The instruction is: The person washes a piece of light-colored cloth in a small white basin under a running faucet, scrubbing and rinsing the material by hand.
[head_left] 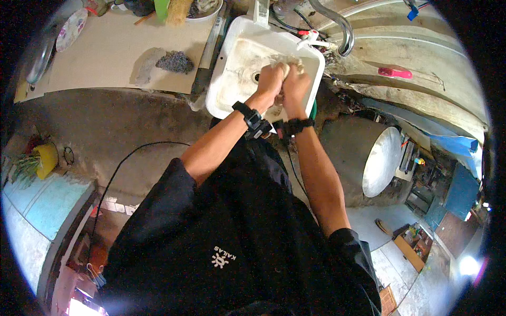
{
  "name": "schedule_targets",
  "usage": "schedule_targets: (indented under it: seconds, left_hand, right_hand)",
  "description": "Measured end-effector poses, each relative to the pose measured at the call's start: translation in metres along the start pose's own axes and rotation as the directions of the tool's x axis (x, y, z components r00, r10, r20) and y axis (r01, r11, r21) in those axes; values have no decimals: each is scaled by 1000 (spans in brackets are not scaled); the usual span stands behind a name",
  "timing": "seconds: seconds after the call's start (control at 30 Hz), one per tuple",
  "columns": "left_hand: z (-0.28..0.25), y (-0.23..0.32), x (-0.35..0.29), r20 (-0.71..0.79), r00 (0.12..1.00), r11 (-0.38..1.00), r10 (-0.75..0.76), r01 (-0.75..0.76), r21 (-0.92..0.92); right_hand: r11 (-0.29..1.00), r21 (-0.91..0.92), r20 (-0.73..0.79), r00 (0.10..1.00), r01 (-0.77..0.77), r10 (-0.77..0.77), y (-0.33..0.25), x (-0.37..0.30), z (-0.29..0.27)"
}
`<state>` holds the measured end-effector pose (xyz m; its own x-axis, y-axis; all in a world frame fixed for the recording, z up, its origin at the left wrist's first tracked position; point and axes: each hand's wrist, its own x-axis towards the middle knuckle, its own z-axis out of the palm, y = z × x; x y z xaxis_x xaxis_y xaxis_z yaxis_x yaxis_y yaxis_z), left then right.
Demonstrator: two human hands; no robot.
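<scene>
See a pale, cloth-like wad [298, 65] bunched between the left hand [270, 80] and the right hand [297, 84], above the right-hand part of the white sink [237, 79], near the tap [313, 37]. Appears gripped with the fingers of both hands curled in close around it, leaving little gap; impossible to make out each fingertip from this angle. Judging by the crumpled look, probably soft and light, if a bit heavier with any water soaked up. Likely slippery when wet, and hardly stiff or fragile. Should squash and fold under pressure without harm. Best to take hold of the thick gathered middle, well in from loose edges, using whole fingers rather than tips. Note also, well apart on the bench [116, 58], a dark scouring pad [175, 62].
</scene>
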<state>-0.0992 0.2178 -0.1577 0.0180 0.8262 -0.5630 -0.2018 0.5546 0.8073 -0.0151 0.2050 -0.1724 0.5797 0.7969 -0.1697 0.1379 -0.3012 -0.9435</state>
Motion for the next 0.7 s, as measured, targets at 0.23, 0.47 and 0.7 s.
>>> schedule_targets:
  seconds: [0.23, 0.47, 0.7]
  left_hand:
    - [11, -15, -4, -48, 993, 993, 109, -107, 41]
    - [-10, 6, -10, 67, 972, 931, -227, 237, -276]
    - [-2, -19, 26, 260, 964, 822, -64, 198, -534]
  right_hand:
    - [983, 18, -94, 979, 182, -180, 8, -3, 0]
    - [902, -154, 157, 912, 403, -380, -25, -33, -10]
    - [862, -267, 262, 893, 431, -365, 27, -19, -23]
